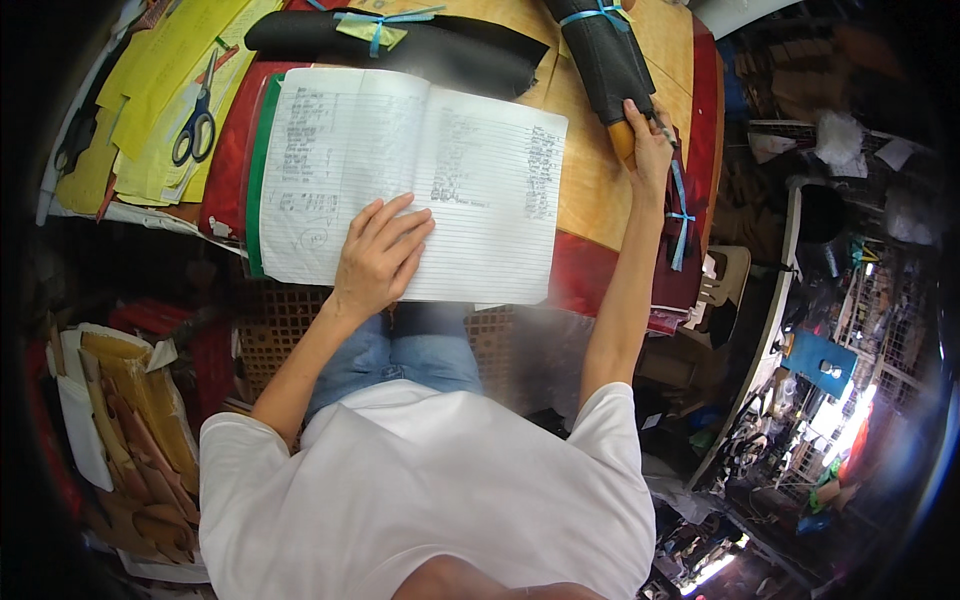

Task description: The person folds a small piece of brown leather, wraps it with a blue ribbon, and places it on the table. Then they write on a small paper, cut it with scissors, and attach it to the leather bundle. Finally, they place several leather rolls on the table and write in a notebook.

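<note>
An open lined notebook (420, 170) with handwriting lies on the wooden table (585, 170). My left hand (380, 250) rests flat on its lower middle, fingers spread, pressing the pages down. My right hand (650, 145) reaches to the table's right side and grips the end of a rolled black sheet (605, 60) tied with blue ribbon, whose orange core (622, 140) shows at the near end.
A second black roll (440, 50) with a blue tie lies beyond the notebook. Blue-handled scissors (197, 125) sit on yellow paper patterns (160, 90) at the left. A box of brown leather pieces (140, 430) stands lower left. Cluttered shelves fill the right.
</note>
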A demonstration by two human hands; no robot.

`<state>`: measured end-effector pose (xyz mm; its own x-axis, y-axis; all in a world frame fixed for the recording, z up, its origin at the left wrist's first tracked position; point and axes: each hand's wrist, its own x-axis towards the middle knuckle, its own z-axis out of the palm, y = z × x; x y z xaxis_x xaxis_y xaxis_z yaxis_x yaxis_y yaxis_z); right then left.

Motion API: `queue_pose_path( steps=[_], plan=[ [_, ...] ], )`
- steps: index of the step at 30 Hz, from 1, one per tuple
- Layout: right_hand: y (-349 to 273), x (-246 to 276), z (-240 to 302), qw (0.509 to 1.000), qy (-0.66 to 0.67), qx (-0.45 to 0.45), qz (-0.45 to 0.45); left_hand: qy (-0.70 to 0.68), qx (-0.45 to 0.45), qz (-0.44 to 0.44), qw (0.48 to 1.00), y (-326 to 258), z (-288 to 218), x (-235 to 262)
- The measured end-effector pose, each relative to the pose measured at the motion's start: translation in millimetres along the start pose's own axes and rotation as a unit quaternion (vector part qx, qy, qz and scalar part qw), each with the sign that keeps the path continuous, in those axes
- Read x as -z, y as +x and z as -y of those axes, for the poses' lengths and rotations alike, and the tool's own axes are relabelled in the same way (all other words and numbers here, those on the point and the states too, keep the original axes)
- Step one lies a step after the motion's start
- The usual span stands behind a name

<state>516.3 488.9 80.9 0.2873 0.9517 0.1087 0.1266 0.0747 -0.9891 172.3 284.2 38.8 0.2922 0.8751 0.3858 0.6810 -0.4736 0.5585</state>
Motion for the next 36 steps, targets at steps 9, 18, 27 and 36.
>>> queue_pose_path(
  steps=[9,18,27,36],
  plan=[
    [-4.1,31.3,6.7,0.97,0.052,-0.23,0.06,0.001,-0.002,0.004,1.0,-0.1,0.6,0.0],
    [-39.4,-18.1,17.6,0.827,-0.407,0.378,-0.085,0.006,-0.001,0.007,1.0,-0.4,0.4,0.2],
    [-19.9,-12.2,5.1,0.918,-0.38,0.109,0.001,0.0,0.007,0.005,1.0,-0.4,0.8,0.4],
    [-14.4,6.0,-15.2,0.96,-0.267,0.079,-0.003,-0.002,0.002,0.005,1.0,-1.1,1.4,-1.2]
  ],
)
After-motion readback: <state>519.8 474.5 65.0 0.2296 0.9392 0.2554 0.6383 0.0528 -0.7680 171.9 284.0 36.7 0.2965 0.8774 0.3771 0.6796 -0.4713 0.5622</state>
